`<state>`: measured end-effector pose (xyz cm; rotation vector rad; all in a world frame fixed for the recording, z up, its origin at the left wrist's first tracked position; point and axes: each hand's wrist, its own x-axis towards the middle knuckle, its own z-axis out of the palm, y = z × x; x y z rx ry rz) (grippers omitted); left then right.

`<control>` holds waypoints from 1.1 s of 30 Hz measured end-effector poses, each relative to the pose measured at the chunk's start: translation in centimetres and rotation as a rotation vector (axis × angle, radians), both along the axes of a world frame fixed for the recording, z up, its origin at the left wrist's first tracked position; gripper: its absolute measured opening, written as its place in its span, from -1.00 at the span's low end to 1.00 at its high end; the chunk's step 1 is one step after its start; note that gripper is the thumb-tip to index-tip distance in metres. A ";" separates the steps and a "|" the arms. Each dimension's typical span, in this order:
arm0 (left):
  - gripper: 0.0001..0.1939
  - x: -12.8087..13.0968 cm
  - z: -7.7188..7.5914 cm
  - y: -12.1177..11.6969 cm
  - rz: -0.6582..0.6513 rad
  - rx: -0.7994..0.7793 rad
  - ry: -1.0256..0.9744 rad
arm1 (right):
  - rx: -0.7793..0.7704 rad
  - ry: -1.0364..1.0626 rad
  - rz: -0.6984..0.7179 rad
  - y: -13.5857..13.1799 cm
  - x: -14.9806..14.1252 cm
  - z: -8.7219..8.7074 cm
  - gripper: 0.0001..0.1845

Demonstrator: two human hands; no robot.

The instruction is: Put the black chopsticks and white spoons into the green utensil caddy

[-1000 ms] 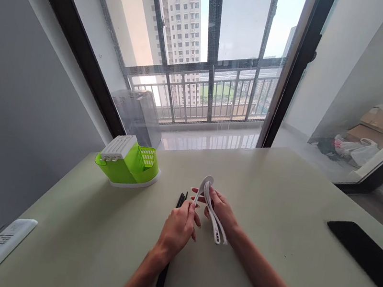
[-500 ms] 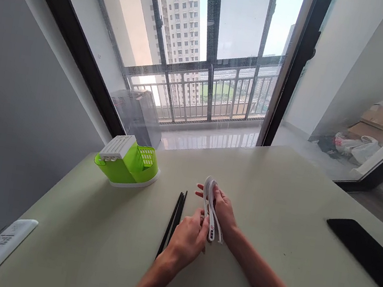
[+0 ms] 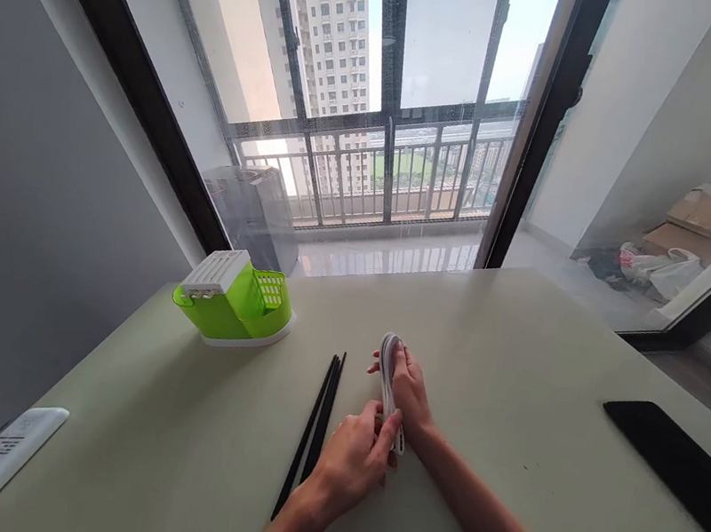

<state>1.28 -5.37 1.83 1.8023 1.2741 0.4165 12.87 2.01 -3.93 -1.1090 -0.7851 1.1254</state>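
A small bundle of white spoons [image 3: 387,370] is held between both hands above the table, stacked close together with the bowls at the far end. My left hand [image 3: 357,446] is closed around the handle ends, thumb on top. My right hand [image 3: 409,390] grips the spoons near their bowls from the right side, and its fingertips show beyond the left edge. How many spoons are in the stack I cannot tell. Just left of my left hand, several black chopsticks [image 3: 324,414] lie on the table, partly covered by the forearm.
A bright green cutlery holder [image 3: 234,305] with a white slatted top stands at the far left of the pale table [image 3: 504,352]. A black flat object [image 3: 678,465] lies at the right. A white long object [image 3: 5,458] is at the left edge. Behind is a glass door.
The spoons, fanned apart at their handles before, are now pressed together into a tighter stack. My left hand has moved slightly toward the right along the handles.
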 end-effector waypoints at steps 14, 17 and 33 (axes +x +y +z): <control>-0.70 -0.8 0.9 -1.7 -0.034 0.117 0.261 | 0.017 -0.016 -0.012 -0.9 -0.4 1.2 -0.55; -0.71 -0.7 0.9 -1.9 -0.052 0.152 0.311 | 0.020 -0.078 -0.014 -0.8 -0.4 0.9 -0.53; -0.74 -0.8 0.5 -3.0 -0.070 0.261 0.515 | 0.050 -0.476 -0.070 -0.8 -0.7 -0.6 -0.64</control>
